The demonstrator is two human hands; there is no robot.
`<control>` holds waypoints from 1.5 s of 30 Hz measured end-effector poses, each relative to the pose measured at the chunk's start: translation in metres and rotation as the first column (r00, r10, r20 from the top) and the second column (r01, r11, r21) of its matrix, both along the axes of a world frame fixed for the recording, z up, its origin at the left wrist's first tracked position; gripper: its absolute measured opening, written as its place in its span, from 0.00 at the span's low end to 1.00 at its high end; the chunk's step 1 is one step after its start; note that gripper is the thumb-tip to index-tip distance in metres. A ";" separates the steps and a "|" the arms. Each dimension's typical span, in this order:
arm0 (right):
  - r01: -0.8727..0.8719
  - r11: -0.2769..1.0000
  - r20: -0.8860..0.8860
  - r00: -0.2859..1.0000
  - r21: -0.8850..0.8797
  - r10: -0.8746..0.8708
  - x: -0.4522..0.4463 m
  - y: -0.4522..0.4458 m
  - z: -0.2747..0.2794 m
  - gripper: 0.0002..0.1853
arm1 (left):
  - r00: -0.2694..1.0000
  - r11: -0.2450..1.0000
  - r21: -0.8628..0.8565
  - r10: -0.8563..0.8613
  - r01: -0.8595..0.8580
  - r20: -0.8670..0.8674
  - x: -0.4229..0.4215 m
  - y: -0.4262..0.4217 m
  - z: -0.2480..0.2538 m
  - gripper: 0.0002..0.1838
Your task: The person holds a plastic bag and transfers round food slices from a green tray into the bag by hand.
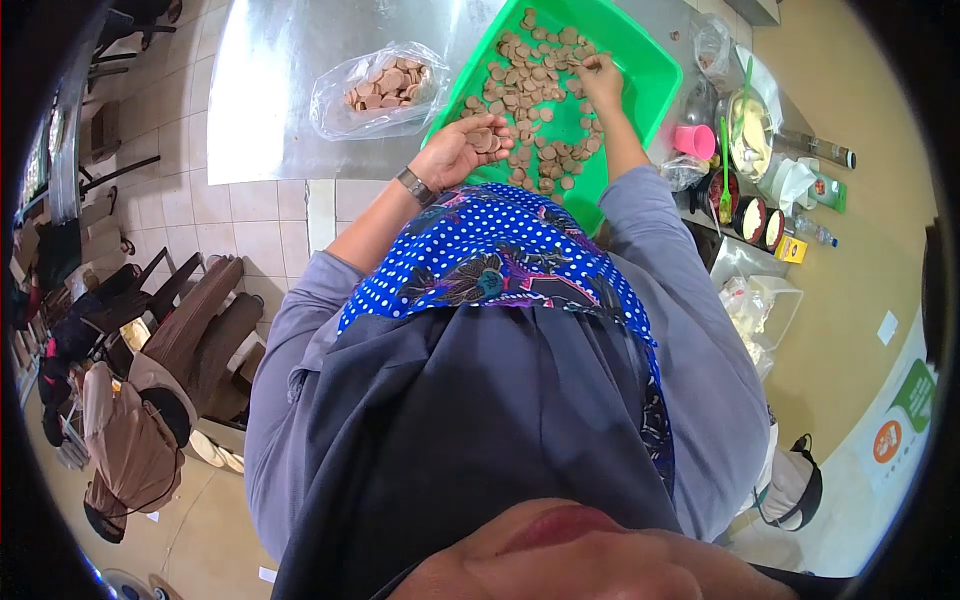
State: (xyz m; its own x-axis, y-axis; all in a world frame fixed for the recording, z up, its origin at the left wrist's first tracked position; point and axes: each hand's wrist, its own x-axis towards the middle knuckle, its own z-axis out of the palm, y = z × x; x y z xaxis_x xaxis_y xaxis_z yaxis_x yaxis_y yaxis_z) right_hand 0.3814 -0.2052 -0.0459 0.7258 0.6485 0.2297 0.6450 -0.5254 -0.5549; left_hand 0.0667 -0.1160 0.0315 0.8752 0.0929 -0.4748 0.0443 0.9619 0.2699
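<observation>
Slices [518, 82] lie between the hands: left hand [462, 150] cups several by the left edge of the tray [650, 62]; right hand [602, 82] bends over others, pinch unclear.

Left hand [460, 152] cupped (right hand [602, 84] farther forward)

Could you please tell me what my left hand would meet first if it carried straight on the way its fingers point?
Your left hand would probably meet the loose brown discs in the green tub, though it might pass above them; the height is unclear.
</observation>
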 end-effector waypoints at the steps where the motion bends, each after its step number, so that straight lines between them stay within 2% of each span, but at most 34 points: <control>1: 0.054 0.996 -0.266 0.963 0.068 -0.034 0.000 0.000 0.000 0.10 | 1.000 1.000 0.002 0.003 -0.003 0.001 0.000 0.001 0.000 0.12; 2: 0.123 0.986 -0.515 0.856 0.116 -0.046 -0.001 -0.001 0.000 0.08 | 1.000 1.000 0.004 0.006 -0.006 0.004 -0.001 0.001 0.000 0.12; 3: 0.121 0.986 -0.515 0.856 0.116 -0.045 -0.006 -0.002 0.010 0.08 | 1.000 1.000 0.006 0.009 -0.009 0.007 -0.001 0.001 -0.001 0.13; 5: 0.159 0.970 -0.802 0.594 0.182 0.054 -0.024 -0.010 0.045 0.08 | 1.000 1.000 0.011 0.008 -0.008 0.014 -0.001 0.002 -0.003 0.13; 9: 0.035 0.969 -0.789 0.588 0.244 0.177 -0.055 -0.021 0.080 0.07 | 1.000 0.998 0.065 -0.004 0.003 0.017 0.002 -0.002 0.002 0.15; 11: -0.036 0.928 -0.802 0.493 0.370 0.339 -0.079 -0.024 0.098 0.07 | 1.000 0.995 0.095 -0.011 0.009 0.018 0.004 -0.003 0.001 0.15; 12: -0.034 0.929 -0.802 0.493 0.370 0.337 -0.084 -0.027 0.097 0.07 | 1.000 0.992 0.126 -0.017 0.014 0.019 0.005 -0.004 0.003 0.16; 14: -0.147 0.911 -0.818 0.402 0.386 0.412 -0.093 -0.032 0.095 0.07 | 1.000 0.985 0.173 -0.009 0.005 0.020 0.007 -0.004 0.010 0.17; 16: -0.163 0.918 -0.828 0.397 0.361 0.396 -0.111 -0.032 0.110 0.06 | 1.000 0.975 0.220 -0.001 -0.004 0.022 0.009 -0.005 0.015 0.17; 18: -0.310 0.915 -0.846 0.386 0.257 0.368 -0.131 -0.029 0.124 0.07 | 0.996 0.971 0.235 0.016 -0.036 0.086 0.011 -0.004 0.015 0.16; 19: -0.325 0.902 -0.826 0.396 0.283 0.401 -0.140 -0.028 0.118 0.07 | 0.996 0.972 0.235 0.010 -0.031 0.087 0.012 -0.005 0.014 0.16; 22: -0.341 0.923 -0.879 0.366 0.178 0.305 -0.135 -0.025 0.129 0.07 | 0.998 0.980 0.198 -0.019 0.007 0.057 0.012 -0.006 0.011 0.13; 24: -0.275 0.940 -0.866 0.398 0.203 0.304 -0.111 -0.021 0.113 0.07 | 0.999 0.984 0.174 -0.032 0.032 -0.005 0.010 -0.007 0.011 0.10; 26: -0.110 0.993 -0.792 0.602 0.051 0.107 -0.077 -0.016 0.081 0.10 | 0.999 0.987 0.151 -0.046 0.046 -0.001 0.008 -0.006 0.008 0.09; 27: -0.111 0.992 -0.792 0.601 0.052 0.108 -0.058 -0.012 0.062 0.10 | 0.998 0.990 0.129 -0.058 0.057 0.003 0.006 -0.005 0.007 0.08; 29: -0.081 0.996 -0.556 0.827 0.029 0.083 -0.025 0.002 0.029 0.13 | 0.999 0.991 0.127 -0.052 0.051 0.010 0.004 -0.004 0.007 0.08; 30: -0.085 0.996 -0.556 0.826 0.031 0.088 -0.015 0.014 0.024 0.13 | 0.999 0.991 0.125 -0.048 0.046 0.017 0.003 -0.004 0.008 0.09; 32: 0.013 0.993 -0.248 0.968 -0.121 -0.043 -0.001 0.035 0.018 0.15 | 0.999 0.993 0.111 -0.041 0.038 0.023 -0.001 -0.002 0.005 0.09; 33: 0.007 0.993 -0.250 0.968 -0.121 -0.037 0.001 0.041 0.016 0.15 | 0.999 0.995 0.094 -0.039 0.036 0.031 -0.003 -0.001 0.008 0.10; 34: 0.022 0.984 0.039 0.999 -0.176 -0.015 0.002 0.047 0.014 0.14 | 0.999 0.995 0.094 -0.033 0.030 0.028 -0.004 -0.001 0.011 0.10; 35: 0.052 0.973 0.322 0.946 -0.223 0.024 0.002 0.053 0.012 0.14 | 1.000 0.994 0.111 -0.008 0.008 -0.002 -0.007 -0.001 0.015 0.10; 36: 0.043 0.974 0.320 0.947 -0.223 0.031 0.004 0.057 0.007 0.14 | 0.999 0.992 0.128 0.018 -0.014 -0.033 -0.009 -0.001 0.019 0.11; 39: 0.065 0.967 0.283 0.959 -0.244 0.007 0.012 0.053 -0.004 0.14 | 0.999 0.992 0.122 0.043 -0.043 0.009 -0.013 -0.001 0.013 0.13; 40: 0.026 0.994 -0.041 0.999 -0.102 -0.030 0.015 0.049 -0.007 0.13 | 0.999 0.992 0.119 0.051 -0.052 0.011 -0.013 0.000 0.012 0.13; 41: 0.034 0.998 -0.364 0.931 0.045 -0.016 0.017 0.047 -0.009 0.13 | 0.999 0.993 0.110 0.046 -0.048 0.019 -0.013 0.000 0.012 0.14; 42: 0.026 0.999 -0.362 0.932 0.045 -0.008 0.009 0.045 0.006 0.13 | 0.999 0.994 0.103 0.041 -0.044 0.027 -0.014 0.000 0.013 0.16; 44: -0.049 0.997 -0.725 0.684 0.060 0.077 -0.023 0.028 0.064 0.09 | 0.999 0.993 0.112 0.042 -0.045 0.028 -0.014 0.000 0.018 0.16; 45: -0.051 0.997 -0.725 0.684 0.061 0.079 -0.040 0.021 0.086 0.09 | 0.999 0.992 0.123 0.034 -0.038 0.029 -0.012 -0.001 0.020 0.17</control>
State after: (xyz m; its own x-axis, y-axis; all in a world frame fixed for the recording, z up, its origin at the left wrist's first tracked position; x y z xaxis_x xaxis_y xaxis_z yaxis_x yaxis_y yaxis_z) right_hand 0.3417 -0.1843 0.0401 0.6310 0.7028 -0.3286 0.0645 -0.4697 -0.8805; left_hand 0.0546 -0.1165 0.0516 0.8824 0.1810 -0.4342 0.0014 0.9220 0.3871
